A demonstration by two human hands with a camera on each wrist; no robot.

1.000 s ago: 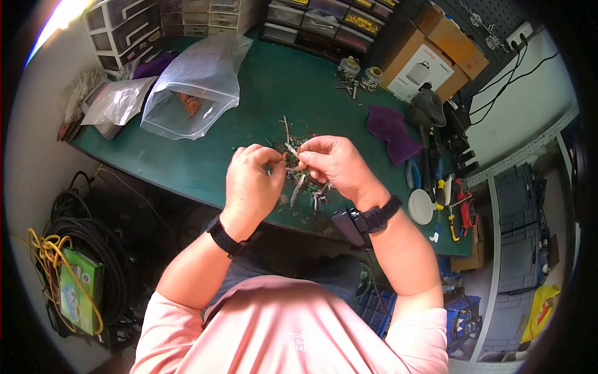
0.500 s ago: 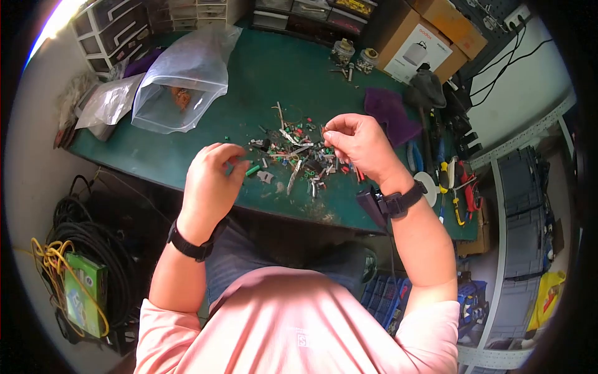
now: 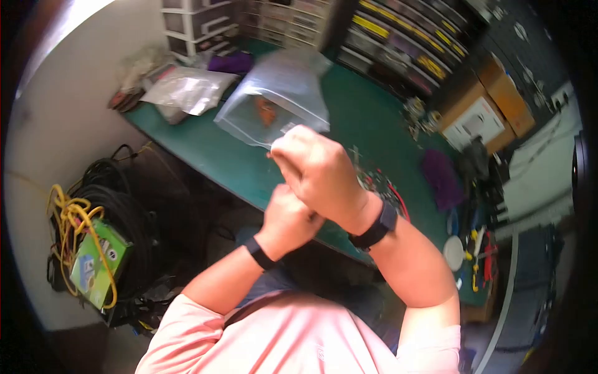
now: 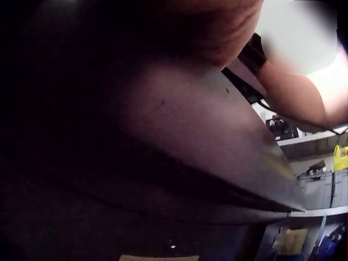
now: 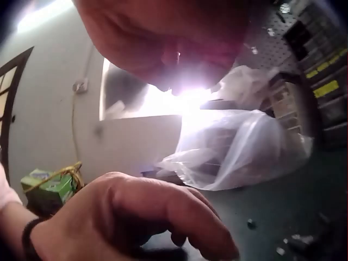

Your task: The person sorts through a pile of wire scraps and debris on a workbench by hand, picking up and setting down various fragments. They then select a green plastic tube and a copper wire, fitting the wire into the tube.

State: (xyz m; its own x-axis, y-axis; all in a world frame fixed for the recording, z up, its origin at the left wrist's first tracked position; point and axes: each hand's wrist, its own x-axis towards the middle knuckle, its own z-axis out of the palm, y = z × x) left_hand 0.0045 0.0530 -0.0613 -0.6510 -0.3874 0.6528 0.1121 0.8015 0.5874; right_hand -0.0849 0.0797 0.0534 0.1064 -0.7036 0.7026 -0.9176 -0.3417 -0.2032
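My right hand [image 3: 317,165] is raised by the mouth of a clear plastic bag [image 3: 293,78], its fingers pinched together. At its fingertips shows a small copper-coloured piece [image 3: 269,154]. More copper-coloured scraps [image 3: 265,112] lie inside the bag. Below and partly behind the right hand is my left hand [image 3: 289,218]; in the right wrist view its fingers [image 5: 168,201] bend loosely over the table, and nothing shows in them. A pile of small mixed parts [image 3: 377,181] lies on the green table [image 3: 180,149], partly covered by my right forearm.
A silvery bag [image 3: 190,90] sits left of the clear bag. Drawer cabinets [image 3: 405,47] line the back. To the right are a cardboard box [image 3: 479,121], a purple cloth [image 3: 440,177], a white round lid [image 3: 453,252] and hand tools [image 3: 479,258]. Coiled cables [image 3: 124,206] lie beyond the left edge.
Both hands worked at the parts pile, then parted. Now my right hand has swung left to the bag mouth with the copper-coloured piece, crossing over my left hand. The head view has turned left.
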